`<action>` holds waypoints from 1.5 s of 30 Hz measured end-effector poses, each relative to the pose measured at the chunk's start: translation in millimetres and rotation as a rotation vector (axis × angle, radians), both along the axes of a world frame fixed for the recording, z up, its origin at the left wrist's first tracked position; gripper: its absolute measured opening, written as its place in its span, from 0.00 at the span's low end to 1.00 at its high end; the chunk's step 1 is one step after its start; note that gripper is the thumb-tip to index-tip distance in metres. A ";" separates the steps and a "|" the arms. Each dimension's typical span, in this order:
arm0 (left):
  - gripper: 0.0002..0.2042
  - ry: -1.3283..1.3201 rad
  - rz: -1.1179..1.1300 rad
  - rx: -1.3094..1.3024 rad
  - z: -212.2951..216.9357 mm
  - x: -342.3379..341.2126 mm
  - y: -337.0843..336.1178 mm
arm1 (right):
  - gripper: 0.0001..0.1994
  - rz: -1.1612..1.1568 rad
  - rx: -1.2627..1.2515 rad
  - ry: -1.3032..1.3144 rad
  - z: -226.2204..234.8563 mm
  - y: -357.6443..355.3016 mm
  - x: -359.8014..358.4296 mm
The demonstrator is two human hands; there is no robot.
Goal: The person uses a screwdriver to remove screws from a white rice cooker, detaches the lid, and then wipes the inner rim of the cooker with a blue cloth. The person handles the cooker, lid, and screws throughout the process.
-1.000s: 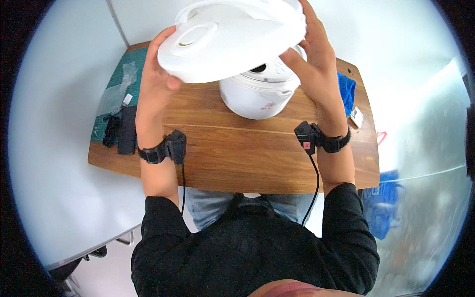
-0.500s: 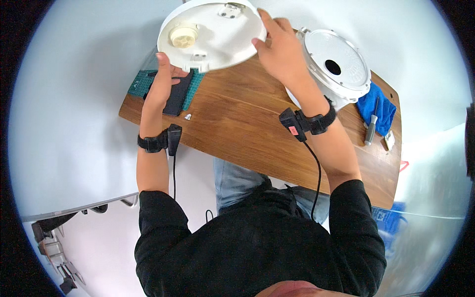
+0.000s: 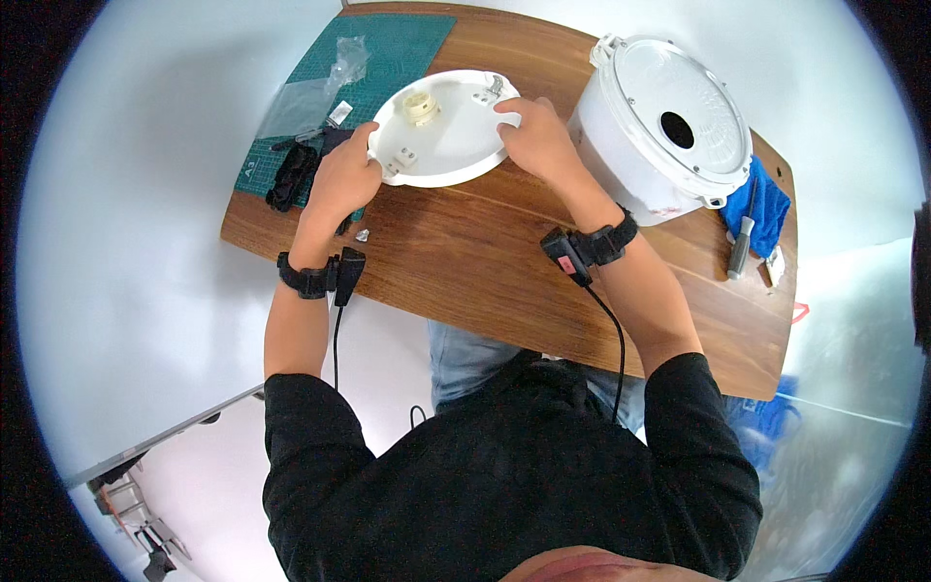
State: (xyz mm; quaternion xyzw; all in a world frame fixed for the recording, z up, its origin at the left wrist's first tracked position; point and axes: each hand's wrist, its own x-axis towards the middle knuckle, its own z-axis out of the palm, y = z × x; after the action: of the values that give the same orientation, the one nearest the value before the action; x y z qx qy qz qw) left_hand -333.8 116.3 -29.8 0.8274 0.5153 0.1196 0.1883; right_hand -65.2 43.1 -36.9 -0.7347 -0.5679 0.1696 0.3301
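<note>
Fingers of left hand (image 3: 347,179) and right hand (image 3: 539,142) grip opposite sides of white oval plastic lid (image 3: 456,144), underside up, over brown wooden surface (image 3: 465,247); apparently positioning it. Next move likely calls for level support.

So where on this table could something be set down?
The tabletop is bare behind the white lid, between green mat and white appliance body, and along the front edge from silvery scrap to screwdriver, though the right forearm crosses above. Crowded: the left end, with clear bag and black bundle on the mat, and the right end, by the blue cloth.
</note>
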 end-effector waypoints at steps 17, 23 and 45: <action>0.29 0.149 0.157 0.100 -6.2 -13.1 25.6 | 0.34 0.443 0.008 0.026 14.2 -53.8 -2.9; 0.29 0.079 0.103 0.347 19.1 11.1 -1.0 | 0.29 0.684 0.054 0.069 53.8 -124.5 34.1; 0.36 -0.539 -0.597 0.329 58.9 228.0 -111.4 | 0.25 -0.651 0.075 -0.527 6.5 -306.6 228.1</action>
State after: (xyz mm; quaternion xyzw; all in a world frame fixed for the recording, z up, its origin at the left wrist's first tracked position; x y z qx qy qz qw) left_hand -105.8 4.9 29.2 0.8983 0.1599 0.3525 0.2080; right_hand 162.9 -263.5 -30.4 -0.8815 -0.3767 -0.1584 0.2365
